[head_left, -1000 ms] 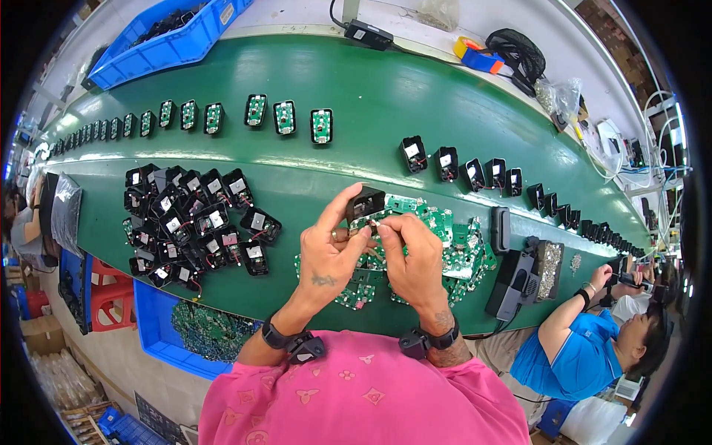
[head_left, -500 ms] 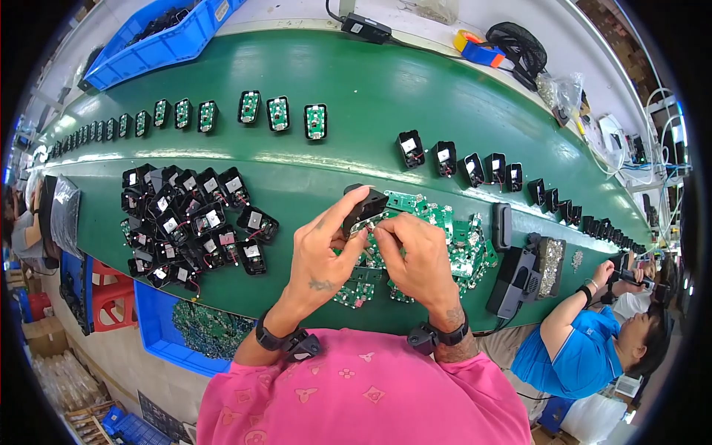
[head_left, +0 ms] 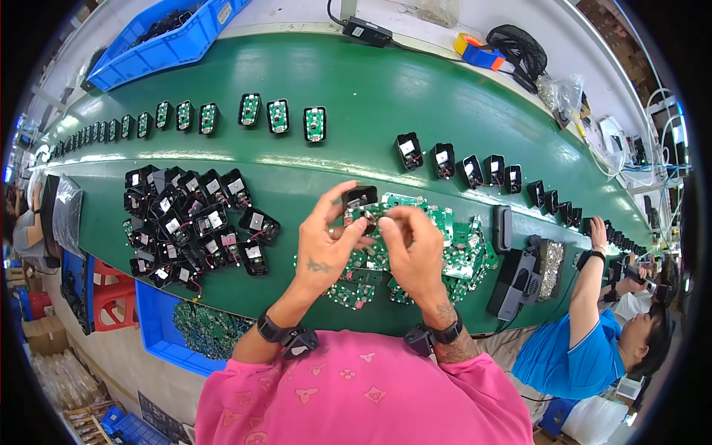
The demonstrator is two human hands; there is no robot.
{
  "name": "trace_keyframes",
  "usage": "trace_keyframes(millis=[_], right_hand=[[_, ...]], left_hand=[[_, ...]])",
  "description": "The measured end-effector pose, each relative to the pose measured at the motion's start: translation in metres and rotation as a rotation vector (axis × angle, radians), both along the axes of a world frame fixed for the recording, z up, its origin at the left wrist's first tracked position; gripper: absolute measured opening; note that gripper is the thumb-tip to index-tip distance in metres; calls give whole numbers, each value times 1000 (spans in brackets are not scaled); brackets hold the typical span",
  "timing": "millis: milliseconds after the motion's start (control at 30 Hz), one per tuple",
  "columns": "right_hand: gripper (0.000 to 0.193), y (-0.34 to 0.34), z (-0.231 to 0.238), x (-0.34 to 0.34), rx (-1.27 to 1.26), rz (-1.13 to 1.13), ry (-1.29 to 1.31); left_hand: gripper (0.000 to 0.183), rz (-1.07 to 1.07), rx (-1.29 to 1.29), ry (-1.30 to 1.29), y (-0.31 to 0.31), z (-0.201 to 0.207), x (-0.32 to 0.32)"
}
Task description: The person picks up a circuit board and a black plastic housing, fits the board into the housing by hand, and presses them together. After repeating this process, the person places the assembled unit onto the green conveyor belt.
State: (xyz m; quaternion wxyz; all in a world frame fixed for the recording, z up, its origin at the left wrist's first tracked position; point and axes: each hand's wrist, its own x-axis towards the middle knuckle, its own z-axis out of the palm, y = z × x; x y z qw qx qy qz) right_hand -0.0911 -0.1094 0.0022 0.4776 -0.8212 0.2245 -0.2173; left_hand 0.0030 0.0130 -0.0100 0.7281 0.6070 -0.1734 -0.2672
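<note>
Taking the held piece as the centre and twelve o'clock as straight ahead of the person, the green desk (head_left: 356, 96) curves away to a white ledge (head_left: 297, 16) along its far edge. A broad stretch of green surface shows at twelve, between the row of board-fitted housings (head_left: 315, 124), which runs from eleven out past ten, and the row of open housings (head_left: 408, 150), which starts near one and trails off beyond three. At nine, a strip of green separates the left hand (head_left: 322, 241) from a heap of black housings (head_left: 185, 226). Room is tighter at four: loose circuit boards (head_left: 463, 256) spread beside and under the right hand (head_left: 417, 248), with a grey device (head_left: 508, 285) farther out. The desk's near edge shows at eight, with a blue bin (head_left: 152, 326) below it.

The left grip is closed around a black housing (head_left: 361, 194), index finger along its far-left side and thumb at its near side; the housing is raised in front of the chest, with a small green-and-silver part (head_left: 361, 216) at its mouth. The right grip is nearly closed, thumb and fingertips at that part's right side; whether they pinch anything cannot be told.
</note>
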Motion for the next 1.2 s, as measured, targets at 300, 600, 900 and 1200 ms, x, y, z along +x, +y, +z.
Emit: trace_keyframes(millis=[300, 600, 900, 1200], right_hand=[[14, -12, -13, 2, 604, 43, -30], [28, -29, -15, -4, 475, 272, 44], [30, -25, 1, -5, 349, 354, 105], [26, -19, 3, 1, 234, 111, 85]], left_hand=[[64, -125, 166, 38, 13, -4, -3], [61, -93, 166, -207, 9, -8, -6], [58, 58, 120, -389, -3, -19, -12], [50, -74, 22, -132, 3, 0, -1]])
